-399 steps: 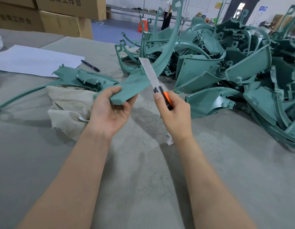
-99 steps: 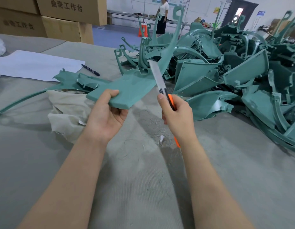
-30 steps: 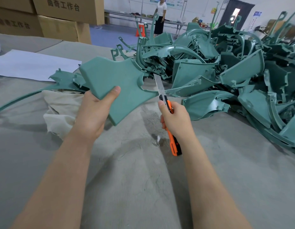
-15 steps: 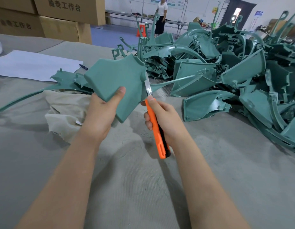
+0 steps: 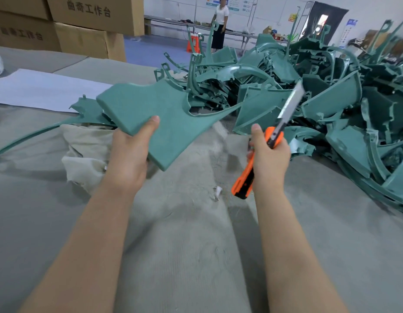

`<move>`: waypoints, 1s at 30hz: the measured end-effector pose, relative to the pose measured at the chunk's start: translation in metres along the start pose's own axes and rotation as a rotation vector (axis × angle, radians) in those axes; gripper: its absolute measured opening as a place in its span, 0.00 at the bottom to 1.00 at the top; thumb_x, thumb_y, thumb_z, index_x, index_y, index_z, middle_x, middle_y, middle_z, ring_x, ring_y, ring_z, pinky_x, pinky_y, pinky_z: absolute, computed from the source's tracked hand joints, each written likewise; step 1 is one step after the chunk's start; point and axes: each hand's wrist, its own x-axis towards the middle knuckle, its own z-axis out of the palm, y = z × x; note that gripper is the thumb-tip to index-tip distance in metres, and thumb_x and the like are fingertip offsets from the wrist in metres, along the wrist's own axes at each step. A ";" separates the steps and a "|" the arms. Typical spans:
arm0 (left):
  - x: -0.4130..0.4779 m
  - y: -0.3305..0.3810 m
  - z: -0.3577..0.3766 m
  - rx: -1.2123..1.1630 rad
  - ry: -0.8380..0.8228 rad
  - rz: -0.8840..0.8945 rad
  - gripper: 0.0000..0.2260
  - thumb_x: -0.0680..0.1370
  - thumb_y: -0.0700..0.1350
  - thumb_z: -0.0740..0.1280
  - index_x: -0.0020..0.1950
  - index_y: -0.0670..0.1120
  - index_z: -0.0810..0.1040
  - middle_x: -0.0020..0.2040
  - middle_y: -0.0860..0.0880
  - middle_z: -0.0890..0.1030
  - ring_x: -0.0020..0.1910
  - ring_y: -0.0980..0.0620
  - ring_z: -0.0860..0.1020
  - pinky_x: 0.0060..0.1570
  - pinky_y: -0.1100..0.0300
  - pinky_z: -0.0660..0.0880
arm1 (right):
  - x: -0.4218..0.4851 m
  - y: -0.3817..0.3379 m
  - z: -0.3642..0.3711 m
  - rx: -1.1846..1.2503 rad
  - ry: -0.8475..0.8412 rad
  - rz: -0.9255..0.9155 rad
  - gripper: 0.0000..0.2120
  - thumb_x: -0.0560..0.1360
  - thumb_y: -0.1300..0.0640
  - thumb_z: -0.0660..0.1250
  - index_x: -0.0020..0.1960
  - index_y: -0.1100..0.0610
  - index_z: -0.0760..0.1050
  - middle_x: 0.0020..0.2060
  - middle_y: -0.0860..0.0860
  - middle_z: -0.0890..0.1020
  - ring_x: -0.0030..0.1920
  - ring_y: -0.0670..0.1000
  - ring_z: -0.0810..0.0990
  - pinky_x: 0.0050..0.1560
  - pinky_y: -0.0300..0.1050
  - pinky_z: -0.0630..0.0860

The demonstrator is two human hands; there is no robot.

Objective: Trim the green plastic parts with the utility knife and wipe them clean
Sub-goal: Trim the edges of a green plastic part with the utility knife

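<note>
My left hand [image 5: 130, 154] grips a flat green plastic part [image 5: 160, 114] by its near edge, thumb on top, and holds it above the grey table; its thin arm points right. My right hand [image 5: 267, 159] grips an orange and black utility knife [image 5: 263, 152] with a long blade out, tilted up to the right and clear of the part. A beige cloth [image 5: 85, 147] lies crumpled under and left of my left hand. Another green part [image 5: 60, 123] lies behind the cloth.
A big heap of green parts [image 5: 320, 105] fills the table's right and back. White paper [image 5: 44, 91] lies at the left, cardboard boxes [image 5: 83, 21] behind it. Shavings [image 5: 218, 190] dot the grey felt [image 5: 184, 245]. A person [image 5: 219, 23] stands far back.
The blade was against the part's right edge half a second ago; my right hand has swung the knife away to the right. The left hand has tilted the part flatter.
</note>
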 end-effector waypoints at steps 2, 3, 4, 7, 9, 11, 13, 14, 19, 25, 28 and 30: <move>-0.002 0.001 0.001 0.038 -0.033 0.009 0.08 0.78 0.37 0.67 0.51 0.50 0.79 0.46 0.57 0.85 0.49 0.58 0.83 0.43 0.65 0.78 | 0.005 0.000 -0.005 0.081 0.067 0.026 0.15 0.75 0.50 0.71 0.37 0.56 0.69 0.37 0.53 0.83 0.26 0.47 0.72 0.32 0.42 0.73; -0.003 0.002 0.001 0.056 -0.047 0.013 0.08 0.77 0.37 0.67 0.51 0.50 0.79 0.45 0.57 0.85 0.49 0.58 0.83 0.43 0.66 0.78 | 0.006 0.000 -0.007 0.112 0.075 0.043 0.15 0.75 0.50 0.72 0.35 0.55 0.71 0.39 0.52 0.85 0.25 0.46 0.72 0.32 0.41 0.73; -0.004 0.002 0.001 0.069 -0.062 0.015 0.08 0.77 0.37 0.67 0.50 0.50 0.79 0.45 0.57 0.85 0.48 0.58 0.83 0.43 0.66 0.78 | 0.007 0.000 -0.008 0.132 0.072 0.057 0.15 0.74 0.50 0.72 0.35 0.55 0.71 0.40 0.52 0.86 0.25 0.46 0.72 0.31 0.40 0.73; -0.005 0.002 0.001 0.113 -0.110 0.021 0.08 0.77 0.37 0.68 0.50 0.50 0.80 0.46 0.57 0.85 0.49 0.57 0.83 0.45 0.64 0.78 | 0.006 0.001 -0.007 0.136 0.040 0.073 0.15 0.74 0.50 0.72 0.34 0.55 0.73 0.41 0.51 0.86 0.25 0.45 0.71 0.30 0.38 0.73; -0.006 0.002 0.000 0.139 -0.127 0.021 0.08 0.77 0.37 0.68 0.48 0.51 0.80 0.45 0.57 0.85 0.49 0.57 0.83 0.48 0.62 0.78 | 0.006 0.002 -0.007 0.136 0.024 0.076 0.15 0.75 0.52 0.72 0.34 0.56 0.71 0.40 0.52 0.86 0.24 0.45 0.70 0.30 0.38 0.73; -0.006 0.002 0.000 0.151 -0.139 0.016 0.08 0.77 0.37 0.68 0.47 0.51 0.80 0.44 0.58 0.85 0.47 0.58 0.83 0.47 0.62 0.78 | 0.008 0.003 -0.006 0.120 0.021 0.073 0.13 0.75 0.54 0.71 0.36 0.58 0.72 0.37 0.51 0.86 0.24 0.45 0.70 0.29 0.38 0.72; -0.007 0.002 0.000 0.144 -0.148 0.002 0.08 0.77 0.37 0.68 0.47 0.51 0.80 0.43 0.58 0.85 0.46 0.59 0.83 0.44 0.65 0.79 | 0.009 0.004 -0.007 0.094 0.013 0.073 0.10 0.75 0.57 0.70 0.38 0.59 0.73 0.35 0.49 0.86 0.24 0.45 0.70 0.29 0.37 0.72; -0.007 0.002 -0.001 0.135 -0.152 -0.009 0.09 0.77 0.36 0.67 0.48 0.50 0.80 0.43 0.58 0.85 0.45 0.59 0.83 0.43 0.65 0.79 | 0.009 0.004 -0.007 0.090 0.007 0.075 0.09 0.74 0.59 0.69 0.37 0.58 0.74 0.34 0.49 0.85 0.25 0.46 0.70 0.29 0.38 0.71; -0.004 0.004 -0.005 0.112 -0.138 -0.086 0.09 0.77 0.36 0.67 0.51 0.50 0.79 0.44 0.57 0.85 0.45 0.58 0.83 0.40 0.65 0.79 | 0.011 0.005 -0.009 0.078 0.017 0.078 0.08 0.71 0.65 0.67 0.34 0.56 0.75 0.25 0.44 0.78 0.24 0.44 0.71 0.28 0.37 0.70; 0.002 0.009 -0.012 -0.004 -0.021 -0.182 0.07 0.77 0.37 0.67 0.50 0.48 0.79 0.43 0.53 0.86 0.43 0.56 0.84 0.37 0.62 0.80 | 0.014 0.006 -0.013 0.130 0.109 0.035 0.08 0.71 0.68 0.63 0.38 0.57 0.70 0.31 0.51 0.79 0.24 0.44 0.71 0.28 0.36 0.69; 0.004 0.011 -0.015 -0.044 0.020 -0.260 0.08 0.76 0.38 0.67 0.53 0.48 0.79 0.45 0.52 0.86 0.45 0.54 0.84 0.37 0.61 0.80 | 0.014 0.006 -0.013 0.159 0.132 0.040 0.06 0.72 0.67 0.63 0.41 0.57 0.71 0.32 0.50 0.80 0.24 0.45 0.71 0.30 0.37 0.71; 0.004 0.012 -0.016 -0.042 0.017 -0.311 0.09 0.76 0.38 0.67 0.55 0.47 0.79 0.47 0.51 0.86 0.46 0.53 0.84 0.37 0.59 0.81 | 0.011 0.004 -0.012 0.201 0.090 0.074 0.06 0.75 0.61 0.67 0.41 0.54 0.73 0.36 0.50 0.84 0.25 0.46 0.71 0.31 0.39 0.72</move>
